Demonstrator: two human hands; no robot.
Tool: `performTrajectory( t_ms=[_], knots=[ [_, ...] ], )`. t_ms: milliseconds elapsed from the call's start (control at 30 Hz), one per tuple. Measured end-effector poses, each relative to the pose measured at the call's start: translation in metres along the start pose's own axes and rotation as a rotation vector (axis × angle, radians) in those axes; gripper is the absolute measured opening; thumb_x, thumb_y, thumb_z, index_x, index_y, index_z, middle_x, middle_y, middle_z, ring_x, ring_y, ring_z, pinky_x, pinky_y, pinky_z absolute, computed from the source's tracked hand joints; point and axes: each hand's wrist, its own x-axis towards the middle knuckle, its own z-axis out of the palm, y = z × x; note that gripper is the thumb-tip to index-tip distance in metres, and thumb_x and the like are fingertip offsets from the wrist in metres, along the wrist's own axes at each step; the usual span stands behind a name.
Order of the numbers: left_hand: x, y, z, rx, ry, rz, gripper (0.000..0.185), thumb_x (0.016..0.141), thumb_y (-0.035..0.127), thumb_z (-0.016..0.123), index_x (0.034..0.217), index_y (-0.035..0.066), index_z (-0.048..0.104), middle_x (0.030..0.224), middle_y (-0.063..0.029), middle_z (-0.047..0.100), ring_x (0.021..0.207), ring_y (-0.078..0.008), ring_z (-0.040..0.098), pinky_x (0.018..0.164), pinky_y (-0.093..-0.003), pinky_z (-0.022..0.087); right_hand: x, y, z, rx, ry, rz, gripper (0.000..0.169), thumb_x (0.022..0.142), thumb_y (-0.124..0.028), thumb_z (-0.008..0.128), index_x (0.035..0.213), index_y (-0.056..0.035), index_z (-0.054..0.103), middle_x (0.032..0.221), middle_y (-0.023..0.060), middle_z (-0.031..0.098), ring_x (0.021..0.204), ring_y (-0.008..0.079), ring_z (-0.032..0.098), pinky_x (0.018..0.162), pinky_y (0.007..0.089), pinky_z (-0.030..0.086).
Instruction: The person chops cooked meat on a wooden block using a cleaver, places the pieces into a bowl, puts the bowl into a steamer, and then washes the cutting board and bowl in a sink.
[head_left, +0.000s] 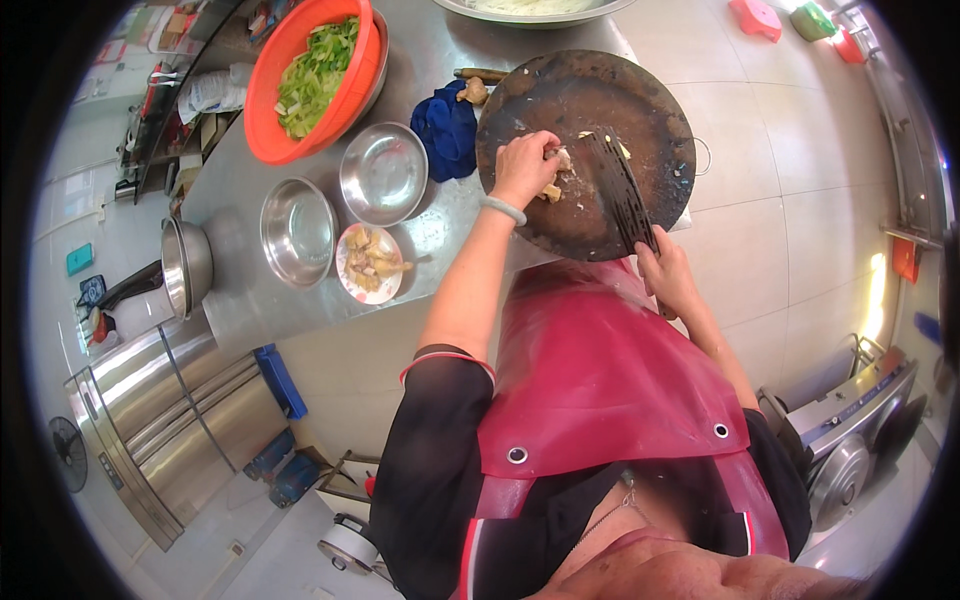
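A dark metal cleaver (621, 187) is in my right hand (664, 274), which grips its handle at the near right edge of a round wooden chopping block (645, 97). The blade reaches over the block towards its middle. My left hand (529, 166), with a pale bangle at the wrist, is over the block's left part with its fingers bent. Pale pieces of food (551, 193), perhaps ginger root, lie below its fingers; whether the fingers hold a piece cannot be told. Small pale slices lie by the blade's tip. A knobbly ginger root (472, 91) rests on a blue cloth (444, 131) left of the block.
On the steel table (435, 255) stand two steel bowls (382, 174), a small plate of light brown pieces (391, 285) and an orange colander (262, 112) of cut green vegetables (319, 79). A large metal basin (536, 16) stands at the far edge. A wooden handle (481, 74) lies beside the block.
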Motion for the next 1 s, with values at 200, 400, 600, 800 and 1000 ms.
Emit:
performTrajectory(
  t_ms=[200,400,600,800,1000],
  knots=[
    [0.012,-0.012,0.01,-0.135,0.031,0.152,0.022,0.082,0.01,0.067,0.104,0.012,0.071,0.099,-0.0073,0.072,0.094,-0.0272,0.067,0.083,-0.0366,0.053,0.001,0.005,0.004,0.029,0.039,0.016,0.016,0.097,-0.014,0.055,0.106,-0.0009,0.052,0.056,0.0087,0.055,0.041,0.0187,0.055,0.04,0.0347,0.043],
    [-0.002,-0.026,0.002,-0.049,0.149,0.035,0.028,0.079,0.027,0.077,0.102,0.01,0.071,0.1,-0.0098,0.068,0.092,-0.0268,0.066,0.082,-0.039,0.052,-0.002,0.011,0.001,-0.004,0.026,0.025,0.017,0.097,-0.014,0.055,0.107,-0.0005,0.051,0.056,0.0095,0.056,0.04,0.0195,0.055,0.039,0.0353,0.044],
    [-0.01,0.018,0.008,0.328,0.05,0.056,0.037,0.072,0.036,0.08,0.104,0.018,0.072,0.099,-0.0032,0.069,0.103,-0.024,0.062,0.089,-0.0442,0.043,-0.001,0.015,0.002,-0.017,0.015,0.021,0.017,0.096,-0.015,0.056,0.104,-0.0008,0.051,0.056,0.0109,0.056,0.041,0.021,0.056,0.04,0.0371,0.044],
    [0.008,0.005,0.025,0.081,0.099,0.318,0.03,0.078,0.007,0.067,0.108,0.014,0.07,0.106,-0.0061,0.07,0.104,-0.0281,0.063,0.089,-0.0409,0.048,-0.002,0.016,0.004,0.001,0.033,0.024,0.018,0.096,-0.016,0.056,0.105,-0.001,0.051,0.057,0.0116,0.057,0.042,0.0213,0.057,0.042,0.0376,0.045],
    [0.028,-0.022,0.009,-0.074,-0.128,0.353,0.028,0.078,-0.001,0.061,0.1,0.013,0.072,0.101,-0.0085,0.071,0.103,-0.0301,0.063,0.092,-0.0379,0.051,-0.006,0.016,0.002,-0.015,0.043,0.025,0.022,0.096,-0.016,0.056,0.11,-0.0004,0.052,0.059,0.0114,0.058,0.042,0.021,0.057,0.042,0.0369,0.046]
  ],
)
